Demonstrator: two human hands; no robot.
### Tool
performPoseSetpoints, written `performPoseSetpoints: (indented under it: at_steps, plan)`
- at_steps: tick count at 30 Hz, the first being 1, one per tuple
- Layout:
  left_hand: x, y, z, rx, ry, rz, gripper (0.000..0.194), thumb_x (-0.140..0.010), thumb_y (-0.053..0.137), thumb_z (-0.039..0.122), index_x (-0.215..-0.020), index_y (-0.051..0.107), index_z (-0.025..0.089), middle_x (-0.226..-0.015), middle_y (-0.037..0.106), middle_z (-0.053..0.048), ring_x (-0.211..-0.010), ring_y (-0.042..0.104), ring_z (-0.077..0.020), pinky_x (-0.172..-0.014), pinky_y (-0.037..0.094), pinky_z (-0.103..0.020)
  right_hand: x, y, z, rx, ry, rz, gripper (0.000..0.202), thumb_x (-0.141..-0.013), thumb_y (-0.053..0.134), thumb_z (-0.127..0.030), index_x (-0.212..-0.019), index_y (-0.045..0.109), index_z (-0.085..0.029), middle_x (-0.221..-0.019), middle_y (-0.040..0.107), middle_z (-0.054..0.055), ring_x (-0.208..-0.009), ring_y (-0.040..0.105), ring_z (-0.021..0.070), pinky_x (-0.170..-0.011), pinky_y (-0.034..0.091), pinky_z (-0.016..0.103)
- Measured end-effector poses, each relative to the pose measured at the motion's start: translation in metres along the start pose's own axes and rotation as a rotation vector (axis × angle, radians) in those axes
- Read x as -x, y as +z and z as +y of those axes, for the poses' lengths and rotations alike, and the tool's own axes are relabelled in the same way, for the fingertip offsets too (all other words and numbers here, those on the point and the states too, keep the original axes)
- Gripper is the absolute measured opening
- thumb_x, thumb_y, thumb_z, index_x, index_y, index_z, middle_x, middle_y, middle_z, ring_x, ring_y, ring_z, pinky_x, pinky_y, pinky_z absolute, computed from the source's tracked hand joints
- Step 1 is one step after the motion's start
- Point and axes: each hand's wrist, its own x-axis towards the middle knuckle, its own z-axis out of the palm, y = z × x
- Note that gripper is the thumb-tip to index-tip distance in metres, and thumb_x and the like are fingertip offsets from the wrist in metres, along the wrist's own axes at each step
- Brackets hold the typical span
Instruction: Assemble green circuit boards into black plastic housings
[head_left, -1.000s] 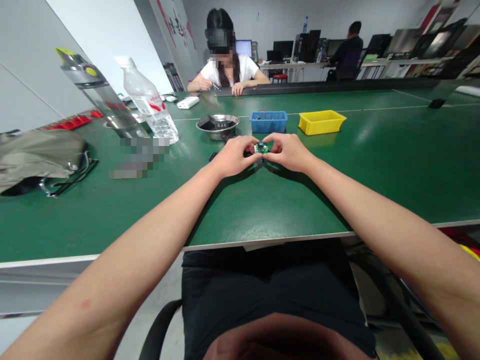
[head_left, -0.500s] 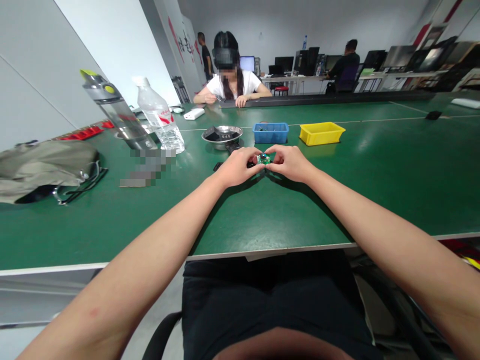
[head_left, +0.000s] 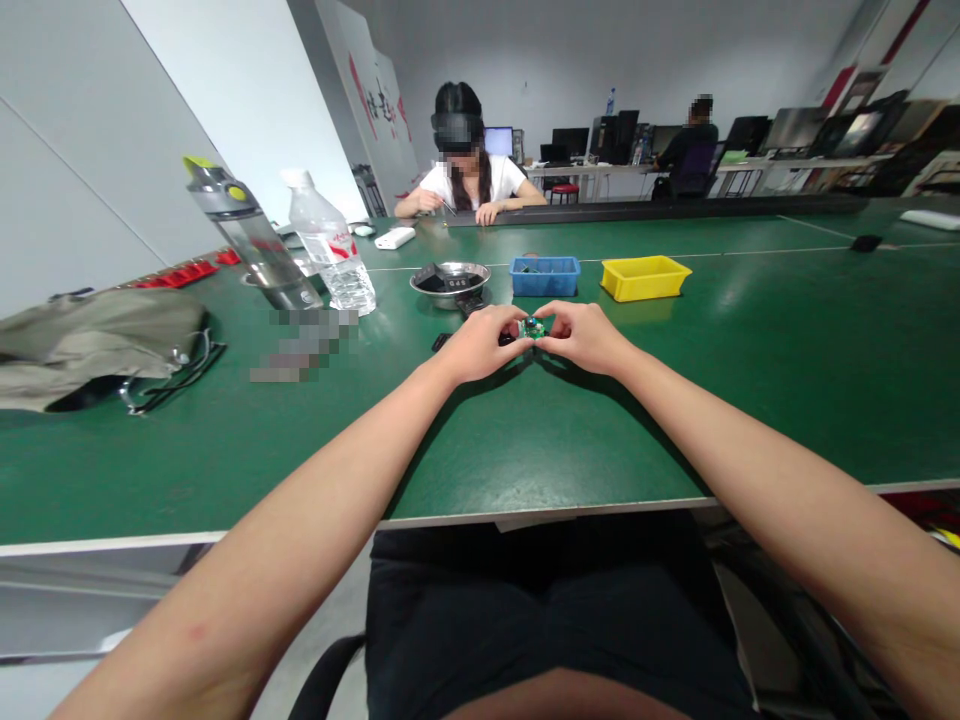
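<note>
A small green circuit board (head_left: pixel 533 328) is held just above the green table (head_left: pixel 480 450). My left hand (head_left: pixel 489 343) grips its left side between thumb and fingers. From the right, my right hand (head_left: pixel 583 335) pinches the opposite edge. The fingers partly cover the board, so its small parts are hard to make out. Behind my left hand stands a metal bowl (head_left: pixel 480 284) with black plastic pieces (head_left: pixel 429 278) in it. More black pieces (head_left: pixel 441 342) lie on the table beside my left fingers.
Beyond my hands are a blue bin (head_left: pixel 545 283) holding small parts and a yellow bin (head_left: pixel 645 282). To the left stand a water bottle (head_left: pixel 330 245), a grey drinking bottle (head_left: pixel 251 235) and a bag (head_left: pixel 105 345). A person (head_left: pixel 465 160) sits across the table.
The whole view has shifted slightly, so things appear a little lower and to the right. Both hands keep hold of the circuit board, which looks slightly turned.
</note>
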Motion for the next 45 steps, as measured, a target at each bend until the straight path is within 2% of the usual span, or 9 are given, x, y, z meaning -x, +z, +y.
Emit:
performPoseSetpoints:
  at_steps: [11,24,45]
  plan:
    - [-0.0010,0.0004,-0.0002,0.005,-0.008,-0.002,0.026,-0.093,0.066,0.038,-0.106,0.069,0.017,-0.089,0.071,-0.006,-0.081,0.064,-0.0202,-0.079,0.048,-0.033,-0.0001,-0.0012,-0.0014,0.001,0.017,-0.011,0.028,-0.078,0.075,-0.023,-0.105,0.075,-0.015,-0.065,0.065,-0.003,-0.057,0.055,0.0137,-0.064,0.039,0.026]
    - [-0.0009,-0.0003,0.0014,0.000,-0.016,-0.010,0.023,-0.093,0.066,0.036,-0.103,0.069,0.015,-0.086,0.070,-0.005,-0.076,0.060,-0.0184,-0.075,0.044,-0.031,-0.0011,-0.0009,0.0019,-0.001,-0.002,-0.010,0.028,-0.078,0.074,-0.025,-0.105,0.074,-0.016,-0.065,0.064,-0.004,-0.057,0.053,0.0132,-0.065,0.039,0.026]
    - [0.0007,-0.0019,0.0019,0.003,-0.001,-0.008,0.023,-0.092,0.067,0.035,-0.105,0.066,0.016,-0.089,0.070,-0.005,-0.080,0.063,-0.0194,-0.075,0.047,-0.031,-0.0005,0.0011,0.0021,0.025,0.006,-0.027,0.028,-0.078,0.076,-0.022,-0.106,0.075,-0.015,-0.065,0.067,-0.003,-0.057,0.055,0.0135,-0.063,0.039,0.026]
